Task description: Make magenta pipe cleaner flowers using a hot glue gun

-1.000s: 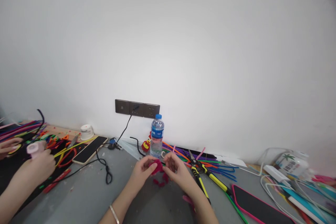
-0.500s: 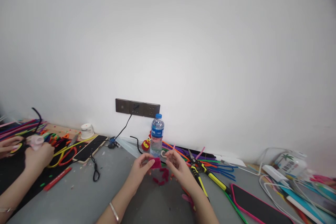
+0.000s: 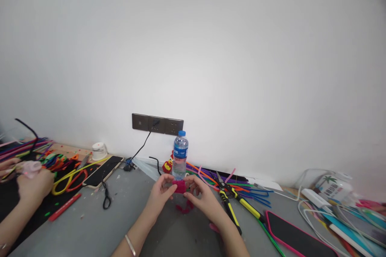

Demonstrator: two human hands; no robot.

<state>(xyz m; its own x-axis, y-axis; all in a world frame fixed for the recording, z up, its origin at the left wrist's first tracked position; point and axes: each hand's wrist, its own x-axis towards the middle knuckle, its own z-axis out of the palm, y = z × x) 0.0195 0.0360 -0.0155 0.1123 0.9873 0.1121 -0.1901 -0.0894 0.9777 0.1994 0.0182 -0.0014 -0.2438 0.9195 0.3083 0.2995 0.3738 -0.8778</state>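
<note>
My left hand [image 3: 163, 188] pinches a small flat magenta fuzzy piece [image 3: 179, 186], which looks like pipe cleaners set side by side. From the other side, the curled fingers of my right hand [image 3: 198, 188] meet the piece's right edge. Just below lie short magenta pipe cleaner bits [image 3: 184, 209] on the grey table, partly covered by my right hand. A water bottle [image 3: 180, 156] with a blue cap stands upright behind the hands. Beside it sits a red and yellow fuzzy figure [image 3: 167, 165], partly hidden by the bottle.
Yellow-black pliers [image 3: 229, 209], colored pipe cleaners [image 3: 253, 194] and a pink-edged phone [image 3: 297, 235] lie right. Left are another phone [image 3: 104, 171], orange scissors [image 3: 77, 180], a red stick [image 3: 64, 207] and a white cup [image 3: 99, 151]. A co-worker's hands [image 3: 34, 184] hold a pale pink object.
My right hand has moved slightly left and closed in on the magenta piece's right edge. At the left, the co-worker's hands have shifted further left with the pale pink object.
</note>
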